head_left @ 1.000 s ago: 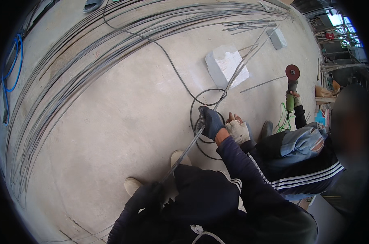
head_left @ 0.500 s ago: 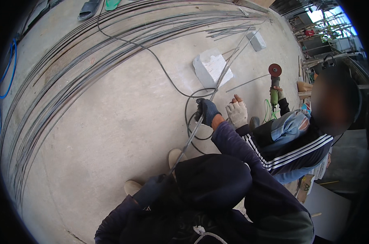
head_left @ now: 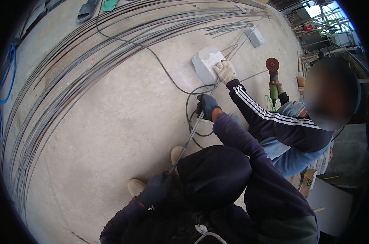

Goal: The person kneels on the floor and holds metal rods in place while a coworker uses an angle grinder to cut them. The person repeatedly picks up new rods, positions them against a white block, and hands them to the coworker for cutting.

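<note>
We see a dark slipper (head_left: 87, 11) and a green slipper (head_left: 110, 5) near the upper edge, a blue hose (head_left: 14, 61) at far left, and a cardboard box (head_left: 307, 181) beside a grey board (head_left: 330, 207), lower right.

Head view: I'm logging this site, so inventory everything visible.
Held rods: count unclear, grey, centre
Long rods: many, grey, left and top
Short rods: several, grey, upper right
Blocks: two, pale grey, upper half
Cable: one, black, near centre
Hose-like line: one, blue, far left
Slippers: two, dark grey and green, top left
Angle grinder: one, green, right
Co-worker: one, dark striped sleeve, right
Board: one, grey, lower right
Cardboard: one piece, brown, lower right
Background clutter: uncounted, mixed, upper right
Shoes: two, beige, below centre
Right hand: one, dark-gloved, gripping held rods
Left hand: one, dark-gloved, gripping held rods
</note>
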The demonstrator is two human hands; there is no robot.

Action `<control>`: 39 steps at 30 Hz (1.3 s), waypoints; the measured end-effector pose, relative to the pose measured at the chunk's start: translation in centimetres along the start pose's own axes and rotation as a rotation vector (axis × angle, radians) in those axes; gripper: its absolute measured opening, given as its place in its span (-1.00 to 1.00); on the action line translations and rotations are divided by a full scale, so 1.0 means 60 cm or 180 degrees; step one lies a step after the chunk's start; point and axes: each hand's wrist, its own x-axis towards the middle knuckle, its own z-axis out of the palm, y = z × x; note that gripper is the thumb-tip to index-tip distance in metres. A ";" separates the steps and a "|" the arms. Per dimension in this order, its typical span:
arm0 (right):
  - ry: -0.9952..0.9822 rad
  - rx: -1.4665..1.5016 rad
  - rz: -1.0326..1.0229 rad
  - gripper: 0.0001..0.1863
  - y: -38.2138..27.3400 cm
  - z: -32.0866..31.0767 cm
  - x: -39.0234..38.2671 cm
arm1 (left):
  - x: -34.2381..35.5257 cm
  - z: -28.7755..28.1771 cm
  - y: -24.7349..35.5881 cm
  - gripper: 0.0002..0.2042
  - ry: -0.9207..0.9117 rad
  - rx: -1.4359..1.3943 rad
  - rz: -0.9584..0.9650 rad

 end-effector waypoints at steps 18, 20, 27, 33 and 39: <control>0.0134 0.0085 -0.0190 -0.78 0.014 0.003 0.016 | 0.008 0.002 -0.056 -0.64 0.0076 0.0984 0.0881; 0.0086 0.0038 -0.0267 -0.79 0.017 -0.005 0.017 | 0.006 0.000 -0.040 -0.66 0.0159 0.1741 0.1439; 0.0018 0.0203 -0.0281 -0.77 0.017 -0.010 0.021 | -0.017 -0.003 -0.001 -0.72 0.0069 0.2544 0.1532; 0.0071 0.0092 -0.0163 -0.75 0.019 0.000 0.015 | -0.038 -0.003 0.077 -0.64 0.0198 0.1469 0.0010; -0.0057 0.0297 -0.0340 -0.77 0.015 -0.012 0.028 | -0.023 -0.003 0.080 -0.67 0.0114 0.1585 0.0080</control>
